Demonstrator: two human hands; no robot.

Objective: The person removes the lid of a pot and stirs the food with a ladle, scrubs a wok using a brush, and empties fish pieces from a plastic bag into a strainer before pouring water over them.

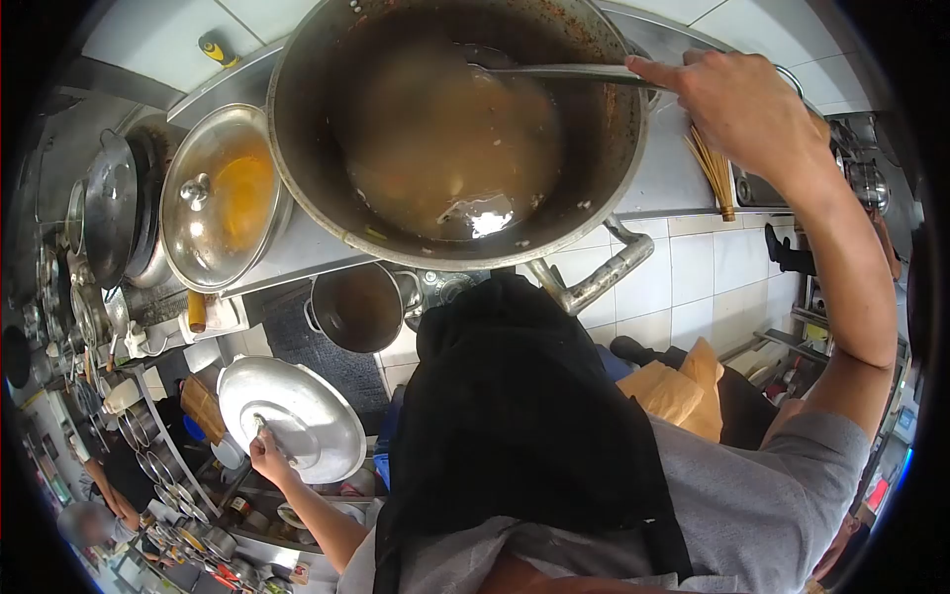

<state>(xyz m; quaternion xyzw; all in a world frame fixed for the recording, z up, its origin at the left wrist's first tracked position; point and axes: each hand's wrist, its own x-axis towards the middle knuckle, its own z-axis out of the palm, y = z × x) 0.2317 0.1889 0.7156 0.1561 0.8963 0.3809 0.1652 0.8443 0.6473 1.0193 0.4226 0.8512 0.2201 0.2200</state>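
Observation:
A large metal pot (346,230) holds cloudy brown liquid with small bits in it. My right hand (737,104) is closed around the handle of a metal ladle (564,71), whose far end dips into the liquid. Down at the left, my left hand (269,457) grips the knob of a round silver lid (336,421), held away from the pot. A second lid (188,233), shiny and domed, lies on the counter directly left of the pot.
A smaller pot (356,309) stands below the counter. Wooden sticks (711,173) lie right of the big pot. Shelves of cookware fill the left side. Brown paper (683,386) is near my waist. Other people (119,495) are at the lower left and right edge.

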